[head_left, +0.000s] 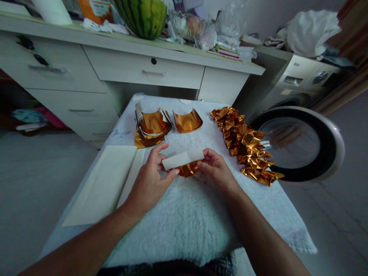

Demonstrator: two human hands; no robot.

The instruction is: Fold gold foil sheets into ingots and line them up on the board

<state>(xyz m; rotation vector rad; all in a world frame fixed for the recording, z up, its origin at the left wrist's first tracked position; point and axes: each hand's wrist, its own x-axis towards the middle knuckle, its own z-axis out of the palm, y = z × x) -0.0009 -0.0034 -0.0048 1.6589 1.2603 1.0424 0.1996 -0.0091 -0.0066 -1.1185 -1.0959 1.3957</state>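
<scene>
Between my hands is a gold foil sheet (188, 169) with a white paper side turned up along its top. My left hand (153, 174) pinches its left end, and my right hand (217, 168) grips the right end between thumb and fingers. Beyond them lie a stack of curled gold sheets (152, 124) and a single curled gold sheet (188, 121). A long pile of folded gold foil pieces (244, 143) runs down the right side of the cloth-covered table (184, 222). White paper sheets (103, 184) lie flat at the left.
Behind the table, a white counter with drawers (138, 71) carries a cut watermelon (142, 17), plastic bags and packets. At the right, a washing machine (296, 76) has its round door (297, 143) swung out close to the table's right edge.
</scene>
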